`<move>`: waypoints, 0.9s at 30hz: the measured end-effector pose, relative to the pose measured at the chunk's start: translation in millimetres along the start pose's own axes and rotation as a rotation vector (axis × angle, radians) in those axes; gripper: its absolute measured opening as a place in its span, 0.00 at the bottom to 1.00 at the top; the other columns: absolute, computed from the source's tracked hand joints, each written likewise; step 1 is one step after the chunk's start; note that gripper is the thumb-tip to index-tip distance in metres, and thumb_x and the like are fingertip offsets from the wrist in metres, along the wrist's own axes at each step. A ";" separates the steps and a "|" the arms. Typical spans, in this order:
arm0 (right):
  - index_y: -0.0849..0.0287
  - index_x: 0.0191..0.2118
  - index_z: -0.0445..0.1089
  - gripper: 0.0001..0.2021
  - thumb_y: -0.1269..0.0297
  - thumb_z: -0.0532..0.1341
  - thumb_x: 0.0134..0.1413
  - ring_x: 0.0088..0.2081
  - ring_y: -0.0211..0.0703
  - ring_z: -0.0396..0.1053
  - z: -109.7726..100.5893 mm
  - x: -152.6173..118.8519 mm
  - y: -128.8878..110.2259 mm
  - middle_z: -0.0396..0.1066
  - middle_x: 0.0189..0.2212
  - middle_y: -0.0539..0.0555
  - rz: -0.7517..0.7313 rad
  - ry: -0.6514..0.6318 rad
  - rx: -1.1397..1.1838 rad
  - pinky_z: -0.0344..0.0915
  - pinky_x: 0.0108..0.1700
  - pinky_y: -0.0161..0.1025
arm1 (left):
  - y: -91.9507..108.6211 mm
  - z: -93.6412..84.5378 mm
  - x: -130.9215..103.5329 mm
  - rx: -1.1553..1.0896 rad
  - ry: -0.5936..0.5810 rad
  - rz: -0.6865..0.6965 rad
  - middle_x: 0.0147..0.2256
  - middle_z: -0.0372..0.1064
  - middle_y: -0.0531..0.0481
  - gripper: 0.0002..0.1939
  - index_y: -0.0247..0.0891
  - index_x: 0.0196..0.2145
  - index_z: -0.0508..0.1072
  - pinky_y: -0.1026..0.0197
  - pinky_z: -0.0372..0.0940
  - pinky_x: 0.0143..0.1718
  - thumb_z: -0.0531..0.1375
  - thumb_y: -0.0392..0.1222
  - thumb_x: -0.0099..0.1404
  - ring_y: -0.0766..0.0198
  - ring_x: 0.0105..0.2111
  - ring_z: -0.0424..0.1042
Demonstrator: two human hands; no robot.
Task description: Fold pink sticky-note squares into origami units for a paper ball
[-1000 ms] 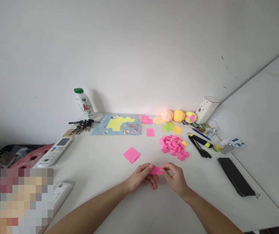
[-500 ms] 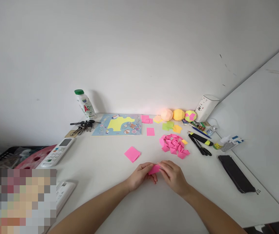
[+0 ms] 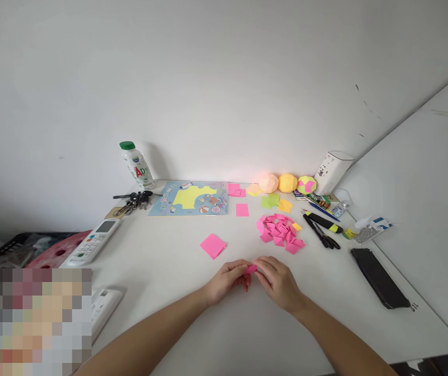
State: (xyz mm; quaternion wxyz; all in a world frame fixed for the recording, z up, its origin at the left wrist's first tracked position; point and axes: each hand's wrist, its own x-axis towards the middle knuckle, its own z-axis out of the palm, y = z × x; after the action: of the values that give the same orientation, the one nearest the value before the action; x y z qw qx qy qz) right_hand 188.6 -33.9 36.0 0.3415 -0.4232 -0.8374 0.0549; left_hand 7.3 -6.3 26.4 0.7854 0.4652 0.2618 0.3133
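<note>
Between my two hands is a pink paper square point(image 3: 251, 269), folded into a narrow strip. My left hand point(image 3: 229, 282) pinches its left end, with the lower fingers curled beneath. On the other end, the thumb and fingers of my right hand point(image 3: 276, 282) are closed. Much of the paper is hidden by my fingers. Just beyond my left hand lies a small stack of pink paper squares point(image 3: 213, 245). A heap of folded pink paper pieces point(image 3: 278, 230) sits past my right hand.
Along the wall stand a bottle point(image 3: 137, 167), a blue picture sheet point(image 3: 157, 206), paper balls point(image 3: 287, 183) and a white box point(image 3: 333, 169). Scissors point(image 3: 321, 235) and a black pouch point(image 3: 378, 279) lie to the right. Keys point(image 3: 133, 202) and a white handheld device point(image 3: 94, 243) are at left.
The pink paper in my hands now shows as a narrower strip than before. The curled fingers of my left hand have drawn in under it. Both hands stay in nearly the same place.
</note>
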 end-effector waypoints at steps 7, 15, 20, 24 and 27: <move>0.57 0.43 0.67 0.11 0.73 0.52 0.58 0.34 0.43 0.69 -2.3 2.1 -1.5 0.71 0.34 0.55 -0.017 0.045 -0.010 0.70 0.34 0.41 | -1.1 -1.6 -0.2 0.063 -0.037 -0.022 0.26 0.65 0.49 0.15 0.33 0.39 0.72 0.59 0.61 0.32 0.55 0.46 0.61 0.64 0.28 0.64; 0.57 0.47 0.66 0.15 0.75 0.52 0.57 0.36 0.44 0.70 -2.4 1.2 0.2 0.72 0.36 0.57 -0.049 0.026 -0.035 0.71 0.35 0.41 | 2.2 -1.3 -1.7 0.098 -0.055 -0.009 0.28 0.67 0.49 0.12 0.34 0.39 0.72 0.59 0.60 0.34 0.56 0.42 0.59 0.64 0.28 0.64; 0.57 0.56 0.57 0.23 0.76 0.51 0.54 0.42 0.47 0.69 0.6 -1.1 3.4 0.70 0.41 0.59 -0.069 -0.009 -0.066 0.71 0.39 0.44 | 0.8 -2.0 -1.4 0.054 -0.015 -0.012 0.29 0.68 0.49 0.12 0.34 0.38 0.73 0.60 0.59 0.35 0.57 0.36 0.54 0.64 0.29 0.65; 0.58 0.58 0.51 0.26 0.79 0.50 0.52 0.45 0.47 0.67 1.8 -3.2 5.2 0.64 0.48 0.62 -0.090 -0.016 -0.035 0.71 0.40 0.45 | -4.3 -3.3 -0.4 0.092 0.062 -0.012 0.28 0.68 0.50 0.10 0.34 0.36 0.72 0.61 0.59 0.33 0.58 0.40 0.56 0.65 0.27 0.65; 0.57 0.48 0.61 0.19 0.80 0.49 0.52 0.42 0.44 0.68 1.3 -3.4 5.0 0.60 0.50 0.62 -0.124 -0.035 0.012 0.70 0.39 0.42 | -5.5 -1.2 0.2 0.109 0.146 -0.004 0.26 0.67 0.51 0.10 0.34 0.33 0.71 0.63 0.59 0.29 0.60 0.44 0.56 0.66 0.25 0.64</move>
State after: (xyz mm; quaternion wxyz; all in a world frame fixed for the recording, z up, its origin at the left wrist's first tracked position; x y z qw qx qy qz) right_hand 192.6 -33.0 31.3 0.3323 -0.3676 -0.8674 0.0462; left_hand 8.0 -7.5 20.9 0.7385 0.4826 0.3357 0.3302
